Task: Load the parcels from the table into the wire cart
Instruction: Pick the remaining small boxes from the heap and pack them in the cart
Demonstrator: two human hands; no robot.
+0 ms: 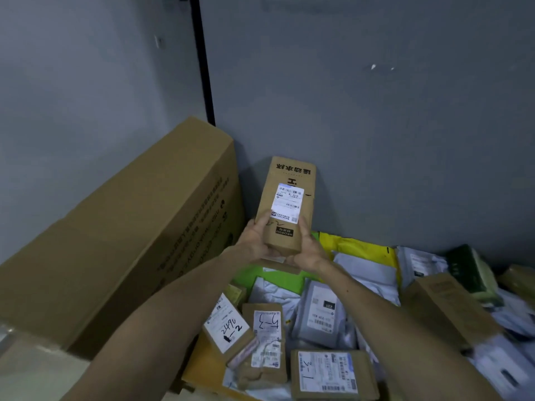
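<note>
**Ana:** Where was the parcel just then?

**Bo:** The tall brown box (pixel 289 198) was up off the pile, just right of the big carton (pixel 130 227), with its label toward the camera. Both hands had its lower end. The left hand (pixel 254 238) was wrapped round the side nearer the carton and the right hand (pixel 308 247) was curled round the far side, with both thumbs on the front face.

**Ana:** And the others?

**Bo:** The heap of parcels (pixel 289 328) lay below it, right of the carton's lower corner. It included a flat box (pixel 327 374) marked "3-1", a grey mailer (pixel 321 314) and a yellow bag (pixel 356 244). The wire cart was out of view.

**Ana:** What could have gone wrong?

**Bo:** I judged the grip low for so long a box, since most of it stood above the fingers. A quick swing toward the cart might have levered it out of the hands. A careless turn could have knocked its top against the carton close beside it. If it had dropped, it would have hit that loose heap and probably sent the slippery mailers sliding.
</note>
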